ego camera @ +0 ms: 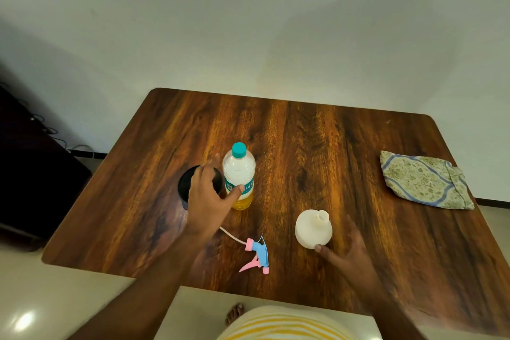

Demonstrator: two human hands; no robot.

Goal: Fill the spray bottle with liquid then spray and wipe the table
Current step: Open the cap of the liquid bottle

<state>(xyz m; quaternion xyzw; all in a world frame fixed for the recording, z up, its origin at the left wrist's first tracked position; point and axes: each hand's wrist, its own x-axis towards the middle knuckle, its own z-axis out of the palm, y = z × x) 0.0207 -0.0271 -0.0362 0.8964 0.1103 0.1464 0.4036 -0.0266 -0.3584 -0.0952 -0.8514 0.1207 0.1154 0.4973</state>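
Note:
A white spray bottle body [310,229] stands uncapped near the table's front middle. Its pink and blue spray head [258,254] with a thin tube lies on the wood to the left of it. A clear plastic bottle [239,174] with a teal cap and yellow liquid at the bottom stands upright further back. My left hand [207,193] is spread beside that bottle, thumb touching its label, fingers over a black cup [186,182]. My right hand [347,248] rests open against the white bottle's right side, thumb at its base.
A folded patterned cloth [425,179] lies at the right side of the wooden table [331,141]. A dark piece of furniture [33,174] with cables stands to the left on the pale floor. A white wall is behind the table.

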